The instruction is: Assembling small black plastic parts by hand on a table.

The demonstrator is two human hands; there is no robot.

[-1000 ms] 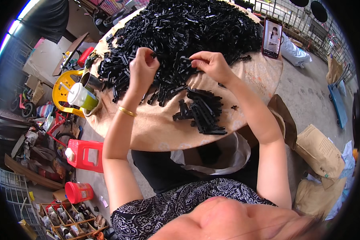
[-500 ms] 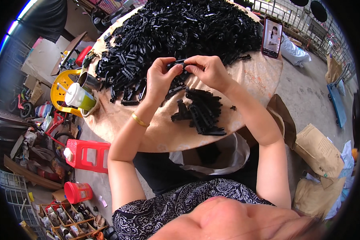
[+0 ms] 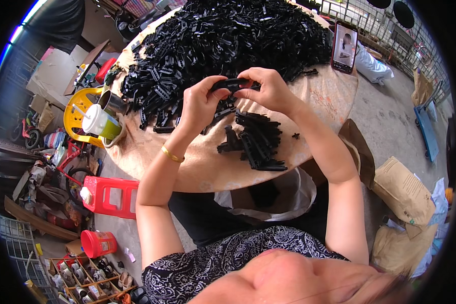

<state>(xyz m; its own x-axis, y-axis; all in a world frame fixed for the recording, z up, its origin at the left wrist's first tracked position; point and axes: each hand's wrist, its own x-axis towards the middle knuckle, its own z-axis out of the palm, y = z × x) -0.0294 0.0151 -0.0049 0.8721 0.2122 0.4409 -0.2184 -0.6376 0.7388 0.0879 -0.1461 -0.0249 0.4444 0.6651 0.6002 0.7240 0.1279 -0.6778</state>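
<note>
Between both hands I hold one slim black plastic part (image 3: 233,84) over the near edge of the big heap. My left hand (image 3: 203,101) pinches its left end between thumb and fingers. At the other end, my right hand (image 3: 266,90) grips it the same way. Beyond the hands spreads a large pile of black plastic parts (image 3: 228,40), all long and narrow. Nearer me on the tabletop lies a smaller bunch of black parts (image 3: 258,142), laid side by side. A tiny black piece (image 3: 295,136) sits just right of that bunch.
A floral cloth covers the round table (image 3: 187,172). At its left edge stand a drink cup (image 3: 100,121) and a metal tumbler (image 3: 113,103) by a yellow chair (image 3: 76,114). A phone (image 3: 344,46) leans at the right. Below are a red stool (image 3: 111,196) and a white-lined bag (image 3: 301,195).
The black part has turned and now lies more level between my fingers. Both hands have shifted slightly, the left one a little leftward.
</note>
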